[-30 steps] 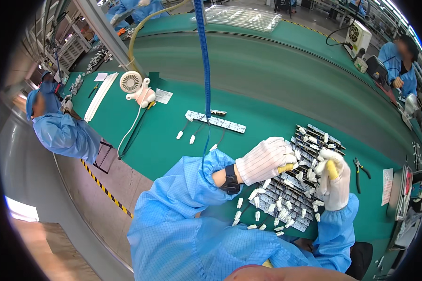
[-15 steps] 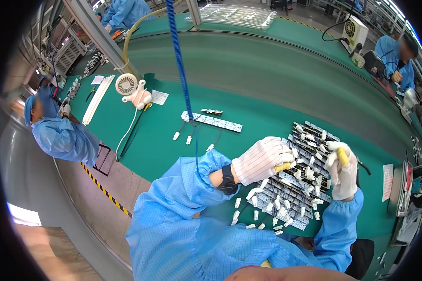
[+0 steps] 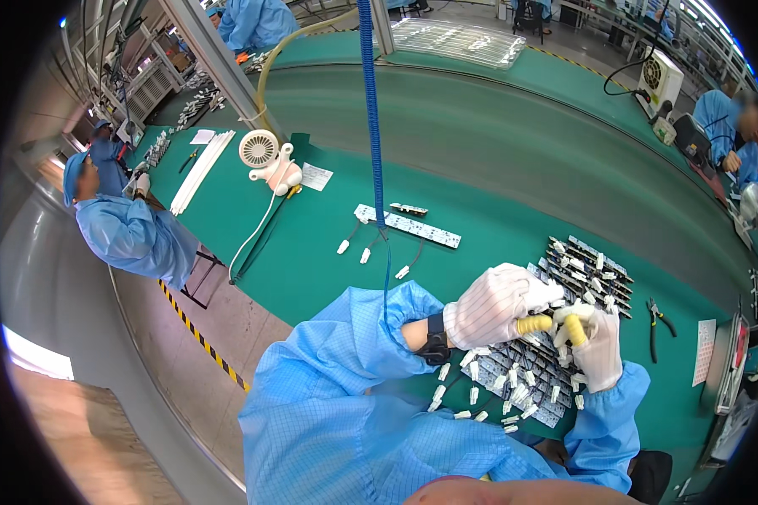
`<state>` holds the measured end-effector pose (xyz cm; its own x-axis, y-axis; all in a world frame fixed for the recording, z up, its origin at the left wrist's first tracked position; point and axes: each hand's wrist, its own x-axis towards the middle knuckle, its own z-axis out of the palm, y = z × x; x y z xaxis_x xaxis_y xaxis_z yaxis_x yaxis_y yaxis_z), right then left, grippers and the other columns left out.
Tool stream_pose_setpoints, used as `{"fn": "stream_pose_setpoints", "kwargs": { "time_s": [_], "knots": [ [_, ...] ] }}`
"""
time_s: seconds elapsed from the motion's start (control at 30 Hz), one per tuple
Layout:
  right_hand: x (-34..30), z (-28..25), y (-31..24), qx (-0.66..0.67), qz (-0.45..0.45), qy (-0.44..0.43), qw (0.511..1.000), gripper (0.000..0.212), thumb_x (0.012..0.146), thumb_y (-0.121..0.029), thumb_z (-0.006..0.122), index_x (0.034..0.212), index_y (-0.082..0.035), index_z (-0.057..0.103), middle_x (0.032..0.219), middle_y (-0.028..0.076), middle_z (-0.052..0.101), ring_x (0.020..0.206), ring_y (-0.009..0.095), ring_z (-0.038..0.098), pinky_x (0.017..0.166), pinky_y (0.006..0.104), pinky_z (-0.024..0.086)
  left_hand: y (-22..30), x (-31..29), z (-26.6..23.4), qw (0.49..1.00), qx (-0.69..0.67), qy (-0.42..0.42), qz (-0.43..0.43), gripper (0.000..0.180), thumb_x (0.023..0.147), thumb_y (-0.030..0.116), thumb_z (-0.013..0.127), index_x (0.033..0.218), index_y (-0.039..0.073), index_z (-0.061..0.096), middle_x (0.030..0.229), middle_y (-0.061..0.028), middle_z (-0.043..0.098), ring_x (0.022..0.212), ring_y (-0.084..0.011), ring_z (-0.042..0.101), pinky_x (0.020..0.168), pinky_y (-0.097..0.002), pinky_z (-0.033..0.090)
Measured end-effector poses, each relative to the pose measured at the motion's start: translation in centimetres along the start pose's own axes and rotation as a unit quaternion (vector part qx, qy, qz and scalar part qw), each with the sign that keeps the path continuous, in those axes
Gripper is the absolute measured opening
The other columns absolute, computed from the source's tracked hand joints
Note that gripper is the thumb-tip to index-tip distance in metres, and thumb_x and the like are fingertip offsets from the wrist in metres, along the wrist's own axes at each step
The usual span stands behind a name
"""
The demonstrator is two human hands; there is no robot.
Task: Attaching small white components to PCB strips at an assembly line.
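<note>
Both my hands wear white striped gloves with yellow covers on some fingers. My left hand [image 3: 499, 307] is closed over a pile of circuit board strips [image 3: 514, 379], its fingertips pinched together. Facing it, my right hand [image 3: 596, 347] is closed too, and the two sets of fingertips nearly meet above the strips. What lies between the fingers is too small and covered to make out. White plug connectors [image 3: 475, 394] on short dark leads spill over the pile's near side.
One longer strip [image 3: 429, 233] with leads lies left of the pile. Cutting pliers [image 3: 659, 328] rest to the right. A coiled blue cord [image 3: 372, 109] hangs down ahead. Farther left stand a small fan [image 3: 269, 160] and long white strips [image 3: 202, 172]. A co-worker [image 3: 135, 227] stands beyond.
My right hand has come down and left to meet my left hand. The pliers, partly covered before, now show fully. The whole view has shifted somewhat.
</note>
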<state>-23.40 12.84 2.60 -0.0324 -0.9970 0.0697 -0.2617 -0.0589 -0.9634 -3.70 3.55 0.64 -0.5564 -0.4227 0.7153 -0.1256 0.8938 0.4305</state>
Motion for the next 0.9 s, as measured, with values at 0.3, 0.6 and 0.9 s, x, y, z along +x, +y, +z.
{"fn": "stream_pose_setpoints", "kwargs": {
  "time_s": [0.3,0.6,0.9],
  "knots": [
    [-1.8,1.0,1.2,-0.426,-0.221,0.092,0.873,0.019,0.071,-0.022,0.081,0.077,-0.014,0.066,0.074,0.001,0.065,0.072,0.021,0.058,0.076,0.0338,0.042,0.2,-1.0,1.0,0.997,-0.031,-0.029,0.056,0.031,0.07,0.02,0.068,0.1,0.011,0.067,0.087,-0.006,0.066,0.085,-0.0251,0.065,0.079,-0.0381,0.051],
    [-0.5,1.6,-0.5,-0.362,-0.259,0.123,0.887,0.056,0.068,-0.031,0.085,0.112,-0.006,0.061,0.06,0.0,0.058,0.046,0.011,0.054,0.043,0.0241,0.04,0.0,-1.1,1.3,0.993,-0.06,-0.044,0.086,0.026,0.071,0.018,0.067,0.096,0.009,0.066,0.083,-0.0073,0.063,0.084,-0.0251,0.065,0.078,-0.0389,0.051],
    [-0.1,1.6,-0.7,-0.371,-0.343,0.114,0.855,0.08,0.061,-0.025,0.087,0.129,-0.002,0.051,0.099,0.007,0.066,0.064,0.016,0.055,0.058,0.0289,0.046,0.6,-1.2,1.2,0.99,-0.064,-0.081,0.093,0.035,0.073,0.026,0.068,0.103,0.008,0.064,0.088,-0.008,0.061,0.089,-0.0269,0.062,0.082,-0.0407,0.049]
  ]
}}
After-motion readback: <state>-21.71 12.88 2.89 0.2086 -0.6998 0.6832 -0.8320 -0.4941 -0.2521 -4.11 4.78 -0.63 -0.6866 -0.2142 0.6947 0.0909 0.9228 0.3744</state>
